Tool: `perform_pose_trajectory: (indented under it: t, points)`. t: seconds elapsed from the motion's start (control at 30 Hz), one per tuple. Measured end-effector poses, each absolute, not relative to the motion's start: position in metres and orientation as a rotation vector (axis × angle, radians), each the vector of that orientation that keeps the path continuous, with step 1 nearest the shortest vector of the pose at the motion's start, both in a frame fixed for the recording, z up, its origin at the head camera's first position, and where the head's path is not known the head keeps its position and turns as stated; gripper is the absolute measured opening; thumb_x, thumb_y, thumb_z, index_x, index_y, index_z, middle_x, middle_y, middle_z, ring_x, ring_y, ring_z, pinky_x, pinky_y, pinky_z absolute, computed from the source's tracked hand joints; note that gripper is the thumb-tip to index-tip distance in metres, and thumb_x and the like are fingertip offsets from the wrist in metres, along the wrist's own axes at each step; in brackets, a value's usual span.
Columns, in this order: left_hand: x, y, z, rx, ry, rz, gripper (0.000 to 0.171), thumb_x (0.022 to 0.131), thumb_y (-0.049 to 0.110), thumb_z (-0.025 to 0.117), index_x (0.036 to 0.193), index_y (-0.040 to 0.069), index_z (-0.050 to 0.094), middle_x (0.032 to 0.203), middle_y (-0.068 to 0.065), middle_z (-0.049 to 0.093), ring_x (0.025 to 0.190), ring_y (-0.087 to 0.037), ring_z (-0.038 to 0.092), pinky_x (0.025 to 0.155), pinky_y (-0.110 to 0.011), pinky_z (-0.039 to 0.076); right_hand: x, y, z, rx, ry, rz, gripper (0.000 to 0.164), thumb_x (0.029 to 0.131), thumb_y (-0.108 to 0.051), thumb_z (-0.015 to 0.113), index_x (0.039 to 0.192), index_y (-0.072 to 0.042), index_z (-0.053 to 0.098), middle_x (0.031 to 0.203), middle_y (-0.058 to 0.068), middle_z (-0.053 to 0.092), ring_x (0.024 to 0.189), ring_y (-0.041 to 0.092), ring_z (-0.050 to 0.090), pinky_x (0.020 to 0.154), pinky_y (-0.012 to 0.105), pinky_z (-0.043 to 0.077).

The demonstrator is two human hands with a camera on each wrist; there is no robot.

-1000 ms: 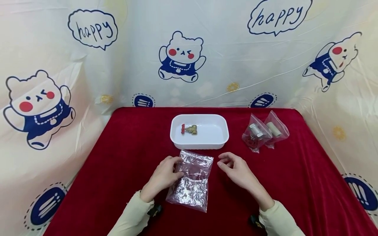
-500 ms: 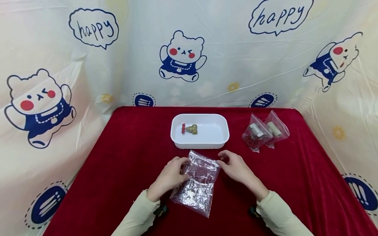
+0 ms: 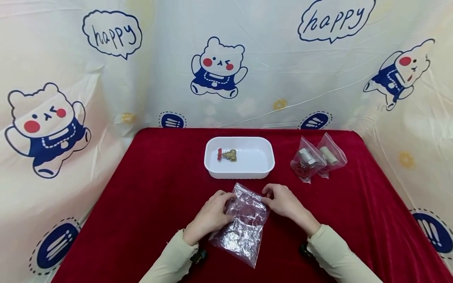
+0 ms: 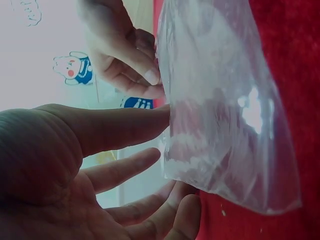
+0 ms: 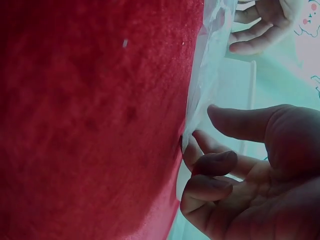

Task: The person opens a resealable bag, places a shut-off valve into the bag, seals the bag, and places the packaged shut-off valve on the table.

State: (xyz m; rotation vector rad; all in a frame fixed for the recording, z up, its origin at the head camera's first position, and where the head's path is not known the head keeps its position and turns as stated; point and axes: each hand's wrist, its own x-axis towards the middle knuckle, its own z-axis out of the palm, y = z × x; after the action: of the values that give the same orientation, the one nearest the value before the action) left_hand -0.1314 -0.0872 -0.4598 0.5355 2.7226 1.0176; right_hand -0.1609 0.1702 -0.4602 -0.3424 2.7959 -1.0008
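A crinkled clear zip-lock bag (image 3: 244, 232) slants over the red cloth in the head view, its zip end towards the tray. My left hand (image 3: 212, 214) holds its left edge; in the left wrist view the thumb (image 4: 135, 127) lies against the film, the other fingers spread beyond. At the upper right corner is my right hand (image 3: 284, 202), thumb and index finger at the bag's edge, the remaining fingers curled. In the right wrist view, the bag's corner (image 5: 192, 125) sits between that thumb and index finger. I see nothing inside the bag.
Behind the bag stands a white tray (image 3: 255, 173) holding a brass valve (image 3: 230, 155) with a red handwheel. At the back right lie a zip-lock bag with metal fittings (image 3: 307, 157) and another with a pale cylinder (image 3: 329, 155). A printed curtain (image 3: 265, 70) encloses the table.
My left hand has carried the bag rightwards and slightly nearer to me, turning it a little. My right hand, apart from the bag earlier, now meets its upper right corner.
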Motion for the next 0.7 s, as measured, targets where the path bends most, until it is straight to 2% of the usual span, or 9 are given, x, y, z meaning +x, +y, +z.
perform_pose_trajectory:
  t: [0.1,0.43,0.7]
  points:
    - [-0.130,-0.085,-0.459,0.553,2.713,1.021,0.058,0.081,0.002,0.088,0.134,0.003,0.067,0.118,-0.010,0.060,0.087,-0.018,0.053,0.074,-0.035,0.049,-0.161,0.168,-0.460,-0.366,2.806,-0.947,0.008,0.092,-0.009,0.081,0.094,-0.007,0.073,0.079,-0.002,0.064,0.071,0.012,0.059,0.068,0.036,0.052]
    - [-0.127,-0.082,-0.458,0.588,2.700,1.031,0.054,0.080,0.002,0.088,0.130,0.003,0.069,0.116,-0.011,0.061,0.091,-0.020,0.054,0.076,-0.036,0.050,-0.159,0.169,-0.458,-0.380,2.771,-0.914,0.018,0.090,-0.007,0.082,0.079,-0.013,0.069,0.073,-0.005,0.062,0.064,0.011,0.056,0.062,0.032,0.050]
    - [-0.131,-0.087,-0.452,0.620,2.734,1.030,0.051,0.082,0.006,0.089,0.130,0.003,0.069,0.123,-0.014,0.062,0.113,-0.029,0.060,0.094,-0.046,0.053,-0.158,0.178,-0.444,-0.485,2.656,-1.061,0.014,0.092,-0.009,0.079,0.081,-0.011,0.070,0.070,-0.004,0.064,0.062,0.011,0.057,0.057,0.029,0.049]
